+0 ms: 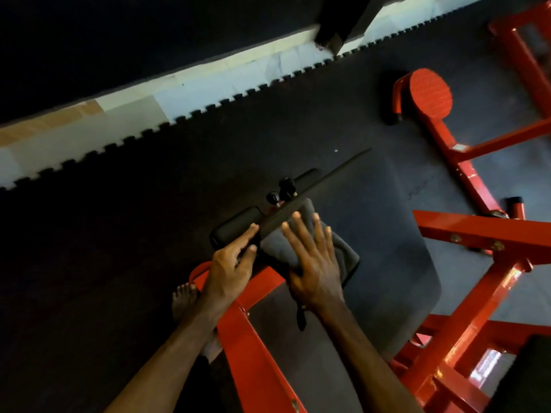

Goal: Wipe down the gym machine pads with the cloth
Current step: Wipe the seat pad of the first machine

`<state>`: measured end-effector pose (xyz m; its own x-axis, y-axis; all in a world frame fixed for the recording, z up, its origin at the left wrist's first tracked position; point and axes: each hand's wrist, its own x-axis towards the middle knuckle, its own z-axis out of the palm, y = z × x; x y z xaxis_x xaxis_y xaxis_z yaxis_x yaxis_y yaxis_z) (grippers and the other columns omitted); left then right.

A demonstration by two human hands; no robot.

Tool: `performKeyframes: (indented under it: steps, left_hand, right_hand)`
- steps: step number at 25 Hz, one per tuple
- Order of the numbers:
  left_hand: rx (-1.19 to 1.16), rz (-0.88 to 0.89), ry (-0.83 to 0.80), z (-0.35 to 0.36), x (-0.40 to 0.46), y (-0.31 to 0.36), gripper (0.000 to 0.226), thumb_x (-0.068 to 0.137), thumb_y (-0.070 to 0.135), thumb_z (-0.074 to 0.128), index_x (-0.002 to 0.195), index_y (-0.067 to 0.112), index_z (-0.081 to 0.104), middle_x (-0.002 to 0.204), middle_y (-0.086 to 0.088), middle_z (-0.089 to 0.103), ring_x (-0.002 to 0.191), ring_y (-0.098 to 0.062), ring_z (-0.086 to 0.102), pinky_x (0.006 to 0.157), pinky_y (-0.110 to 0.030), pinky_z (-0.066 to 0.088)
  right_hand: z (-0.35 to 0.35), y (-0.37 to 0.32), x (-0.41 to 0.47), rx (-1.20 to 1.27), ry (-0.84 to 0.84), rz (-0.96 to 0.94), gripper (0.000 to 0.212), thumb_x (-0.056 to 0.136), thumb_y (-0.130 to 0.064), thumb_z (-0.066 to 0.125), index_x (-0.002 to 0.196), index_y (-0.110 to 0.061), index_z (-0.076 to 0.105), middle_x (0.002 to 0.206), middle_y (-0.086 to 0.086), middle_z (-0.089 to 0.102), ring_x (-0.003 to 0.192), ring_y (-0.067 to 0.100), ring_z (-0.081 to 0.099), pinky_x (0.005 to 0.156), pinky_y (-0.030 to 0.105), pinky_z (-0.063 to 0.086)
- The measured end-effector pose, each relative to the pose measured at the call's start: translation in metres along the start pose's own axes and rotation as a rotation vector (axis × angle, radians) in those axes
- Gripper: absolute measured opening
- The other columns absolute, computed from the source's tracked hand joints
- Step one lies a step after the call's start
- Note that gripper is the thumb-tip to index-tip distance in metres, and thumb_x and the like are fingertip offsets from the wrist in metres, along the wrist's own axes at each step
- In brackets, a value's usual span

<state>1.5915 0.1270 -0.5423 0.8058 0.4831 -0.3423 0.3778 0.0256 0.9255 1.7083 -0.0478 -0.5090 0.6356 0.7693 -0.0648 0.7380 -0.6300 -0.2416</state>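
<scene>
A dark grey cloth (343, 248) lies spread over a black pad (353, 260) of the red gym machine. My right hand (313, 263) presses flat on the cloth, fingers straight and spread. My left hand (231, 263) rests beside it with fingers extended, touching the edge of a smaller black pad (235, 223) to the left. A black bar (322, 186) with two black knobs (283, 189) runs between the pads.
Red steel frame bars (483, 231) surround the pads to the right and below. A round red footplate (429, 95) stands at the upper right. Black rubber floor mats (149, 219) with toothed edges meet a pale strip (179, 90). My bare foot (185, 299) stands lower left.
</scene>
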Motion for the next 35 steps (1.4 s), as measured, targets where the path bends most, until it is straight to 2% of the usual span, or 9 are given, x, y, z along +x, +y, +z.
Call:
performKeyframes:
  steps: [4, 9, 12, 14, 19, 23, 27, 32, 35]
  left_hand:
    - [-0.061, -0.036, 0.002, -0.005, 0.0, -0.002, 0.04, 0.106, 0.006, 0.058, 0.144, 0.016, 0.065, 0.146, 0.006, 0.064, 0.137, 0.002, 0.055, 0.116, -0.017, 0.041]
    - [-0.102, -0.184, 0.083, 0.0, -0.02, -0.001, 0.024, 0.101, 0.009, 0.063, 0.101, 0.03, 0.073, 0.102, 0.02, 0.071, 0.094, 0.02, 0.064, 0.095, -0.031, 0.055]
    - [-0.043, -0.041, 0.006, 0.0, -0.03, 0.003, 0.037, 0.105, 0.012, 0.058, 0.142, 0.016, 0.063, 0.143, 0.015, 0.061, 0.132, 0.018, 0.051, 0.112, -0.01, 0.04]
    - [-0.015, 0.012, 0.002, 0.003, -0.021, 0.002, 0.052, 0.104, 0.025, 0.054, 0.155, 0.013, 0.052, 0.159, 0.009, 0.049, 0.149, 0.006, 0.04, 0.122, -0.017, 0.032]
    - [0.038, -0.02, -0.027, 0.01, 0.009, 0.017, 0.06, 0.104, 0.05, 0.047, 0.156, 0.02, 0.053, 0.16, 0.007, 0.05, 0.15, 0.002, 0.04, 0.126, -0.033, 0.035]
    - [0.14, -0.027, -0.12, 0.011, 0.029, 0.025, 0.061, 0.106, 0.054, 0.046, 0.158, 0.022, 0.049, 0.164, 0.011, 0.044, 0.154, 0.004, 0.03, 0.129, -0.027, 0.026]
    - [0.262, -0.006, -0.229, 0.029, 0.083, 0.053, 0.053, 0.103, 0.054, 0.045, 0.145, 0.025, 0.063, 0.147, 0.003, 0.064, 0.14, -0.012, 0.055, 0.119, -0.043, 0.044]
    - [0.424, 0.026, -0.352, 0.042, 0.115, 0.07, 0.056, 0.108, 0.051, 0.048, 0.157, 0.023, 0.048, 0.16, 0.003, 0.052, 0.148, -0.016, 0.047, 0.122, -0.04, 0.039]
    - [0.407, 0.081, -0.373, 0.059, 0.126, 0.08, 0.05, 0.108, 0.048, 0.049, 0.153, 0.027, 0.05, 0.153, 0.002, 0.057, 0.14, -0.018, 0.054, 0.115, -0.039, 0.045]
  right_hand:
    - [0.002, -0.017, 0.083, -0.011, 0.012, 0.347, 0.071, 0.096, -0.044, 0.051, 0.163, -0.03, 0.032, 0.176, -0.003, 0.015, 0.163, 0.029, -0.008, 0.131, 0.059, -0.001]
    - [0.009, -0.037, 0.048, -0.052, -0.13, -0.273, 0.066, 0.095, -0.041, 0.062, 0.156, -0.022, 0.049, 0.168, 0.003, 0.038, 0.163, 0.03, 0.011, 0.131, 0.058, 0.008]
    - [-0.018, 0.022, 0.101, -0.074, -0.162, -0.244, 0.055, 0.089, -0.038, 0.061, 0.14, -0.017, 0.064, 0.153, 0.008, 0.055, 0.148, 0.034, 0.043, 0.128, 0.051, 0.02]
    - [-0.03, 0.033, 0.145, -0.188, -0.229, -0.023, 0.055, 0.087, -0.051, 0.048, 0.129, -0.021, 0.068, 0.139, 0.005, 0.065, 0.132, 0.029, 0.056, 0.12, 0.047, 0.029]
    - [-0.033, 0.013, 0.157, -0.068, -0.575, -0.244, 0.044, 0.093, -0.055, 0.049, 0.119, -0.025, 0.069, 0.121, 0.0, 0.07, 0.114, 0.021, 0.062, 0.102, 0.04, 0.047]
    - [-0.067, 0.095, 0.213, -0.252, -0.471, 0.098, 0.043, 0.095, -0.055, 0.054, 0.116, -0.023, 0.072, 0.103, 0.006, 0.073, 0.093, 0.028, 0.068, 0.076, 0.035, 0.049]
    - [-0.038, 0.072, 0.189, -0.108, -0.587, -0.159, 0.049, 0.09, -0.066, 0.042, 0.108, -0.03, 0.071, 0.101, -0.007, 0.071, 0.093, 0.015, 0.067, 0.085, 0.036, 0.054]
    - [-0.076, 0.144, 0.224, -0.257, -0.388, 0.09, 0.052, 0.09, -0.064, 0.046, 0.113, -0.026, 0.073, 0.108, 0.003, 0.076, 0.099, 0.026, 0.07, 0.094, 0.04, 0.052]
    - [-0.065, 0.122, 0.204, -0.12, -0.482, -0.103, 0.044, 0.092, -0.061, 0.046, 0.113, -0.031, 0.07, 0.108, -0.007, 0.07, 0.102, 0.014, 0.065, 0.099, 0.037, 0.047]
